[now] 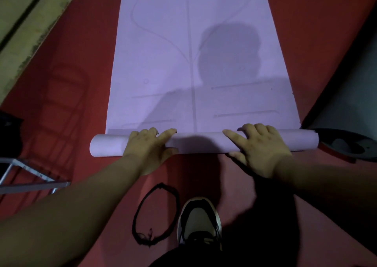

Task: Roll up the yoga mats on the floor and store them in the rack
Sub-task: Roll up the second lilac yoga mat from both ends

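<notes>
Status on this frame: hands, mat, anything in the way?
Left hand, right hand both gripping rolled end of purple mat. Most of it lies flat ahead. Dark round object beside roll's right end.

A: Any readable text, labels or numbers in the head view?
B: None. The purple yoga mat [163, 62] has printed guide marks only: a centre line, curved lines, short horizontal bars and a small circle. No letters or digits.
A: Brand on the shoe [199, 219]?
B: Nothing legible, too dark.
</notes>
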Motion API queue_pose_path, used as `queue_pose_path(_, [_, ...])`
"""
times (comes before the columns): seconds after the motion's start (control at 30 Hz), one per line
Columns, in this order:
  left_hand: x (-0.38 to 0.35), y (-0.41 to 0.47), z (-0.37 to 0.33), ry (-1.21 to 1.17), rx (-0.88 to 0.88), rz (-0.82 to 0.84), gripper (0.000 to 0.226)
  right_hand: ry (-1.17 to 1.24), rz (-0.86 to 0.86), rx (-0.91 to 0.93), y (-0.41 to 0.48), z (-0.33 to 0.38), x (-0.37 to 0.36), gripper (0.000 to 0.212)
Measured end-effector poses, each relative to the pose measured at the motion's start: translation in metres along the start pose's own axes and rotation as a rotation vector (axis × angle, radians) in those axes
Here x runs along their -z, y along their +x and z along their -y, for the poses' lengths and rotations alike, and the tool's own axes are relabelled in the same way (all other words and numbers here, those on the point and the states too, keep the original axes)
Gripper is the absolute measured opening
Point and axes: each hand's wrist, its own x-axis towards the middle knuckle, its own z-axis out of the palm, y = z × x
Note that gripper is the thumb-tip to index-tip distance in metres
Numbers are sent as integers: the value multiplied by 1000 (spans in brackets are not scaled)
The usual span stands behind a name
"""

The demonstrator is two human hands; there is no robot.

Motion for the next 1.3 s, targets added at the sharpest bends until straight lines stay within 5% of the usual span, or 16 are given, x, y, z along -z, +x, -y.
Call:
queue_pose_path(0.3, [-21, -18, -16, -62, 60, -180, 70, -18, 178, 69, 24, -16, 19, 84])
queue_pose_path(0.47, [-25, -25, -17, -88, 66, -148, 75, 34, 247, 95, 32, -22, 22, 84])
queue_pose_path(0.8, [0, 10, 3, 23, -3, -42, 76, -32, -151, -38, 3, -2, -6, 69])
queue_pose_path(1.3, [-6, -10, -2, -58, 72, -101, 82, -57, 169, 72, 28, -9, 32, 70])
